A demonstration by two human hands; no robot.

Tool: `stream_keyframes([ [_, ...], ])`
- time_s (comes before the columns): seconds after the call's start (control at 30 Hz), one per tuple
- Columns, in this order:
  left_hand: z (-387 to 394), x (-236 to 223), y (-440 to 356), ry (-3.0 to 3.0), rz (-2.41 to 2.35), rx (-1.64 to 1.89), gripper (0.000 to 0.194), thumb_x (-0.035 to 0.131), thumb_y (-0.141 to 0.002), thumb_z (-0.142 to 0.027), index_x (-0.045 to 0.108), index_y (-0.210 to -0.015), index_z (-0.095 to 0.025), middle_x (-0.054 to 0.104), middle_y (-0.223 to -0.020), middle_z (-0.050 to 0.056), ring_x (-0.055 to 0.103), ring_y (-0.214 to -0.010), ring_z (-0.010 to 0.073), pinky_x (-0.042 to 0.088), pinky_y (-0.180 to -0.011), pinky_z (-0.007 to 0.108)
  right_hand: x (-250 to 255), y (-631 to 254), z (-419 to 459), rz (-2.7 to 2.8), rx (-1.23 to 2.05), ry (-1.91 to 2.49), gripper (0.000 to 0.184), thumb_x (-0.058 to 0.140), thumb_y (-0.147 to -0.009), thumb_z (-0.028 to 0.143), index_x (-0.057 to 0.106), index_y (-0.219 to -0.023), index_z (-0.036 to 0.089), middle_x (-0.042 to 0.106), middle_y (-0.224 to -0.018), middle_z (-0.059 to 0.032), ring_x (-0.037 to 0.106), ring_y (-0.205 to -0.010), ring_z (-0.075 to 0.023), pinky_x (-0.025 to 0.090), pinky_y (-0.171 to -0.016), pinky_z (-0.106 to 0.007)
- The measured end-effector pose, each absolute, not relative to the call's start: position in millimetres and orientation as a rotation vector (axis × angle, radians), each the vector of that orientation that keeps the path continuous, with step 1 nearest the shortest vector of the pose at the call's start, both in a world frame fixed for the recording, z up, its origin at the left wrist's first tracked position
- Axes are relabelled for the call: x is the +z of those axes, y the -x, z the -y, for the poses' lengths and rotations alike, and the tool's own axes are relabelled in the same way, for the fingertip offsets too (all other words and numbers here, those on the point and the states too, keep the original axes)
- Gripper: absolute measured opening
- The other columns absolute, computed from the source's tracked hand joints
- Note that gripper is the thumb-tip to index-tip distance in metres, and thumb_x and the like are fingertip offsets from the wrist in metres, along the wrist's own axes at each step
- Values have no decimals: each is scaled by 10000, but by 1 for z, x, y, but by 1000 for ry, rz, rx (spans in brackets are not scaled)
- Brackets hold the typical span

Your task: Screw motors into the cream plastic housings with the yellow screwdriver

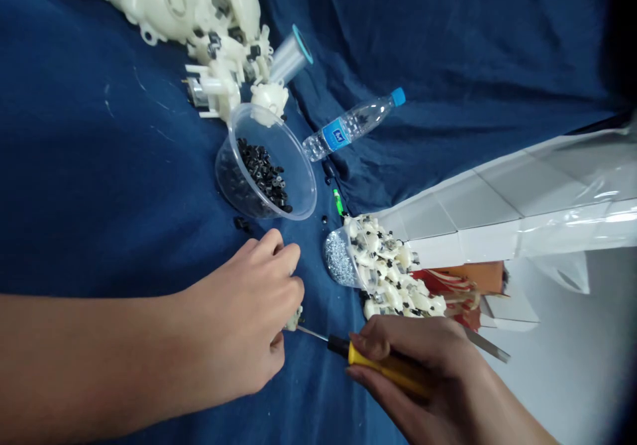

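Observation:
My left hand (249,312) is closed, its fingers curled over a small off-white plastic part (293,321) that is mostly hidden beneath them. A screwdriver (393,367) with a yellow and black handle is gripped in my right hand (442,372). The thin metal shaft reaches left, and its tip meets or nearly meets the edge of the plastic part. Just beyond my left hand stands a clear plastic tub (226,183) holding many small black pieces (263,173). Farther to the right is a small clear cup of shiny metal screws (340,257).
Off-white plastic assemblies (164,4) are heaped at the upper left, beside a spool (291,57). A water bottle (348,127) lies behind the tub, near a green object (338,201). More white assemblies (393,266) crowd the right, by cardboard boxes (482,277). Blue cloth (99,199) covers the surface.

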State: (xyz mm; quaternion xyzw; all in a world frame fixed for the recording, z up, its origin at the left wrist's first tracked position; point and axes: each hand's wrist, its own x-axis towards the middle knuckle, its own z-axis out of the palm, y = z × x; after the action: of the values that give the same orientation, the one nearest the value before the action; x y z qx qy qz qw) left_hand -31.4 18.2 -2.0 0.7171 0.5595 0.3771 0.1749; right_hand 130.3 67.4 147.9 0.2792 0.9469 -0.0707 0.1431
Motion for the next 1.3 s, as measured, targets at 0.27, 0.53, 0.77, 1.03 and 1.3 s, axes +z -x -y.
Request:
stream_keyframes([
  [0.27, -18, 16, 46, -2338, -1424, 646, 161, 563, -853, -185, 679, -742, -168, 661, -837, 97, 490, -1001, 332, 366, -960, 551, 151, -124, -82, -2283, -612, -1512, 238, 743, -789, 382, 595, -843, 204, 595, -706, 1, 542, -596, -118, 440, -471, -184],
  [0.53, -21, 8, 41, -2279, -1464, 852, 96, 581, -805, -177, 653, -742, -171, 630, -798, 85, 488, -910, 288, 362, -964, 515, 153, -105, -83, -1591, -1242, -2074, 354, 787, -713, 435, 527, -706, 196, 443, -531, 83, 176, -391, -19, 92, -344, -152],
  [0.77, -17, 0, 40, -2161, -1487, 1049, 27, 648, -728, -193, 642, -735, -168, 607, -802, 78, 444, -845, 261, 379, -776, 422, 149, -113, -85, -1907, -1077, -1776, 241, 758, -749, 332, 593, -761, 156, 561, -557, 30, 368, -405, -38, 250, -361, -150],
  [1.03, -12, 6, 43, -2092, -1501, 994, 179, 703, -727, -284, 648, -838, -154, 570, -888, 76, 449, -925, 276, 407, -838, 431, 170, -128, -80, -2653, -255, -589, 255, 513, -940, 122, 699, -1100, 193, 723, -898, -74, 681, -736, -170, 520, -618, -272],
  [1.3, -16, 2, 42, -2092, -1495, 1066, 169, 695, -713, -280, 636, -818, -161, 559, -861, 66, 442, -880, 264, 387, -808, 416, 171, -123, -95, -2597, 361, 362, 372, 332, -986, 83, 603, -1211, -35, 719, -827, -166, 643, -608, -222, 490, -473, -341],
])
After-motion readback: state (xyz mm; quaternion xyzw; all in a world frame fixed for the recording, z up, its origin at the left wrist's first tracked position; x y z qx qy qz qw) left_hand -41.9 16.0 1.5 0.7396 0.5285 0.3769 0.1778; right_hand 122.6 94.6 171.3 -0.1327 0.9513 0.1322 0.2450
